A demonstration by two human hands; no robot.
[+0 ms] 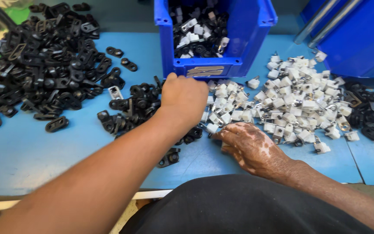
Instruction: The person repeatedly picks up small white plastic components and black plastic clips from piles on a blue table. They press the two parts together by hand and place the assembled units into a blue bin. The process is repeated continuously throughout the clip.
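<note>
Blue bench top [31,156] carries black clips [44,65], white clips [291,99] and a blue bin [208,65]. Left hand [182,97] curls knuckles-up over the white clips' edge, its grasp hidden; right hand [249,147] rests fingers-down, contents unclear. Reaching carelessly could probably mix the piles or sweep pieces off.

Bin [247,26] at back centre of table [31,156], w/ mixed parts inside. Big heap of flat brackets [44,65] far left, smaller clump [130,108] just left of the bin front. Pile of block clips [291,95] right of centre; another bracket cluster [373,112] at right edge.
</note>
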